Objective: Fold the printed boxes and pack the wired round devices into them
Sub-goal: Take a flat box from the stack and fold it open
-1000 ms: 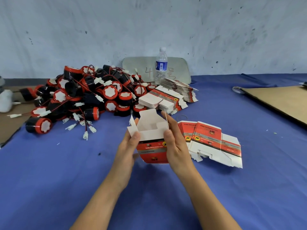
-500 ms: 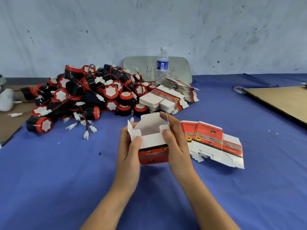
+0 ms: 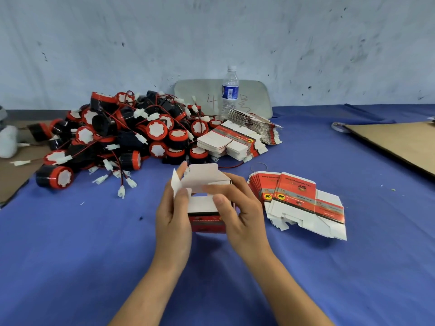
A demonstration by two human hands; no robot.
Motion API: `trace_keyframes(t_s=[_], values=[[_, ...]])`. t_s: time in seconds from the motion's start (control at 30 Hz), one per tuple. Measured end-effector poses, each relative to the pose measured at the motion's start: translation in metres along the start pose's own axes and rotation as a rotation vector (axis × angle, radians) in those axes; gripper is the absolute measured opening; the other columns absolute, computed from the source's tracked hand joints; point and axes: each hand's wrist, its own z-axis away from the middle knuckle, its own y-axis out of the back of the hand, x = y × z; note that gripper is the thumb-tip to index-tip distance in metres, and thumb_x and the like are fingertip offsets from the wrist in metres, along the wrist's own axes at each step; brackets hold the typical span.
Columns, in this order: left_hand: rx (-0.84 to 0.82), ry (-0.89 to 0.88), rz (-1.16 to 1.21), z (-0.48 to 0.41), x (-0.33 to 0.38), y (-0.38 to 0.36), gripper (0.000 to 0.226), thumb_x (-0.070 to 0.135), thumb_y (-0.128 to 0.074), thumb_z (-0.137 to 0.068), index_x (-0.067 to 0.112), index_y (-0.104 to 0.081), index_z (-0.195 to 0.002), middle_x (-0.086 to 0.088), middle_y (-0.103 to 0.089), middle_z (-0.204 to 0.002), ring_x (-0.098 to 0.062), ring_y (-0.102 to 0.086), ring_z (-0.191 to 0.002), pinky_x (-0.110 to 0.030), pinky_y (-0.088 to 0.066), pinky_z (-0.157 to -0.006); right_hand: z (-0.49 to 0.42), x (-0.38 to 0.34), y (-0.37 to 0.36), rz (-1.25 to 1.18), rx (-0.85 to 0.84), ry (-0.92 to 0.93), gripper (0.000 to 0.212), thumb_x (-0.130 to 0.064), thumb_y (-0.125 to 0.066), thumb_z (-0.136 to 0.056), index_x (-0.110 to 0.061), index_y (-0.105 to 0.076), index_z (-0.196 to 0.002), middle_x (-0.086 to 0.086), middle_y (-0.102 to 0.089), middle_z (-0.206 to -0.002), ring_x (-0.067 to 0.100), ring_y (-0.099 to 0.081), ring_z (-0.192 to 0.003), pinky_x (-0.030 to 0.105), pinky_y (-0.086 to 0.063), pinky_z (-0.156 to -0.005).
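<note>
A small red printed box (image 3: 207,223) with white flaps stands on the blue cloth at the centre. My left hand (image 3: 174,212) grips its left side, thumb on the left flap. My right hand (image 3: 240,208) grips its right side, and its fingers push the right flap inward over the opening. A fanned stack of flat red printed boxes (image 3: 299,201) lies just to the right. A big heap of black and red round devices (image 3: 122,135) with red wires and white plugs fills the back left.
More flat box blanks (image 3: 237,140) are stacked behind the held box, beside a water bottle (image 3: 230,90) and a grey board (image 3: 254,97) against the wall. A brown cardboard sheet (image 3: 400,144) lies at the right, brown cardboard (image 3: 14,175) at the left edge.
The box has come down to the cloth and nearer to me. My right fingers have folded the right flap inward across the open top, while the left hand stays on its side.
</note>
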Motion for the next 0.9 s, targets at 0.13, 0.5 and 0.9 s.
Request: trace_keyframes(t_s=[0.13, 0.5, 0.9], values=[[-0.042, -0.207, -0.215, 0.004, 0.005, -0.001, 0.038, 0.05, -0.039, -0.091, 0.063, -0.039, -0.127, 0.041, -0.045, -0.13, 0.014, -0.048, -0.117, -0.004, -0.041, -0.085, -0.002, -0.002, -0.001, -0.09, 0.071, -0.065, 0.03, -0.035, -0.048, -0.09, -0.015, -0.07, -0.092, -0.001, -0.062, -0.104, 0.002, -0.06, -0.099, 0.011, -0.041, -0.082], [-0.074, -0.238, -0.236, 0.003, -0.003, 0.002, 0.025, 0.07, -0.044, -0.085, 0.053, -0.06, -0.094, -0.005, -0.059, -0.132, -0.024, -0.059, -0.116, -0.02, -0.051, -0.079, 0.0, -0.003, -0.003, -0.158, 0.085, -0.139, 0.025, -0.041, -0.048, -0.086, -0.017, -0.056, -0.085, -0.015, -0.061, -0.082, 0.0, -0.054, -0.074, 0.012, -0.042, -0.069], [-0.106, -0.388, -0.323, 0.002, -0.001, 0.003, 0.009, 0.043, -0.052, -0.086, 0.036, -0.057, -0.085, 0.025, -0.043, -0.141, -0.008, -0.05, -0.128, -0.031, -0.049, -0.082, -0.01, -0.007, 0.016, -0.534, 0.112, -0.506, 0.059, -0.048, -0.073, -0.069, 0.005, -0.05, -0.059, 0.009, -0.058, -0.065, 0.019, -0.054, -0.062, 0.031, -0.045, -0.068]])
